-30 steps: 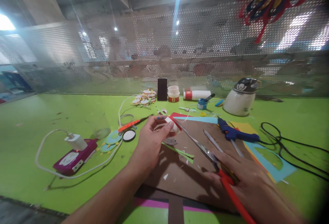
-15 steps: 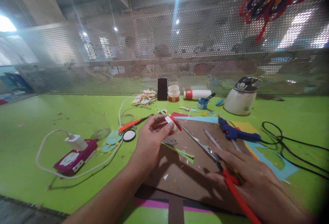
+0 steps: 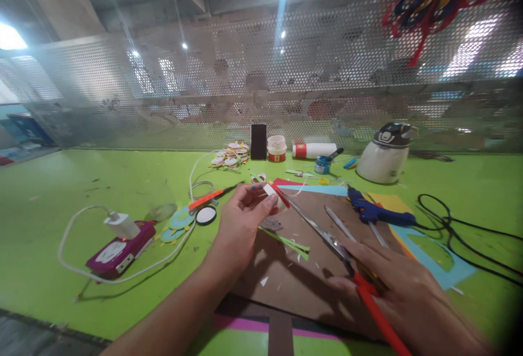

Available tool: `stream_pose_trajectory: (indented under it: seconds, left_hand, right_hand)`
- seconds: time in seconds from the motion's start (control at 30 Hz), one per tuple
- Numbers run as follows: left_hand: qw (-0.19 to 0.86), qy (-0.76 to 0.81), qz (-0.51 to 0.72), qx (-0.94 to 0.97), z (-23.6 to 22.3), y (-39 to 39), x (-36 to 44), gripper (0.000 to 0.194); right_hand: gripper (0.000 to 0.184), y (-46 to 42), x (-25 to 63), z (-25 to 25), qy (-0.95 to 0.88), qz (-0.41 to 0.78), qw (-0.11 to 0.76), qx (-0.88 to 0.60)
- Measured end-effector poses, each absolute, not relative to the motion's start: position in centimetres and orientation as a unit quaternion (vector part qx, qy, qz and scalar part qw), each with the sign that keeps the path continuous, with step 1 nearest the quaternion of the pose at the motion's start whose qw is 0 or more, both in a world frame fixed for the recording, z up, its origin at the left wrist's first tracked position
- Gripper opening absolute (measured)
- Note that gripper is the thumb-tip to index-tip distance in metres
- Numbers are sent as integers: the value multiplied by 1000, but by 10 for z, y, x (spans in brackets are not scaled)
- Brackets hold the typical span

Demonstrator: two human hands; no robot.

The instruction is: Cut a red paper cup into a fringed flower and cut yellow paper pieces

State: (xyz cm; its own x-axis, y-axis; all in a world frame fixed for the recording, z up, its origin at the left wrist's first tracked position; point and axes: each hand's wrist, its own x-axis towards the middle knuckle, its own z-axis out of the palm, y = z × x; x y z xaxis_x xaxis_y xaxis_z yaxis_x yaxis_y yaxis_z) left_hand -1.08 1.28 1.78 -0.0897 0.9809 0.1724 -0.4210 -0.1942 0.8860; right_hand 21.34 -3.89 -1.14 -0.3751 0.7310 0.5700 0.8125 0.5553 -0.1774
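Between the thumb and fingers of my left hand [image 3: 241, 225] is a small red-and-white piece of paper cup [image 3: 281, 200]. My right hand [image 3: 392, 282] grips red-handled scissors [image 3: 321, 229], whose blade tips meet the piece at its red edge. A second pointed tool [image 3: 339, 221] with a silvery end also sticks out from my right hand; its kind is unclear. Beneath both hands lies a brown board [image 3: 298, 285] with green paper strips [image 3: 286, 242] and white scraps. A clear protractor [image 3: 270, 224] is partly hidden behind my left hand.
To the right, a blue glue gun [image 3: 378, 213] trails a black cord. An orange utility knife [image 3: 208, 199] and a purple power strip [image 3: 120, 249] are at left. Further back stand a phone [image 3: 258, 142], paper cups [image 3: 277, 150], a paint jar [image 3: 322, 165] and a kettle [image 3: 384, 154].
Both hands, the scissors and the cup piece keep nearly the same pose. The whole view has shifted very slightly.
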Motion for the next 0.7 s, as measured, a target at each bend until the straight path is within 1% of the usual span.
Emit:
stream_pose_trajectory:
  seconds: [0.13,0.33,0.43,0.7]
  left_hand:
    - [533,338,657,413,17,13,-11,28]
    - [529,339,655,420,16,14,-11,26]
    - [528,333,655,425,14,14,-11,25]
    - [528,337,657,419,14,15,-11,26]
  right_hand:
    - [33,-39,216,-15,-827,-67,299,-470]
    - [20,-42,213,-11,-831,-32,296,-469]
    - [17,-42,211,-8,-837,-29,284,-468]
    - [24,-42,213,-14,-835,-42,279,-472]
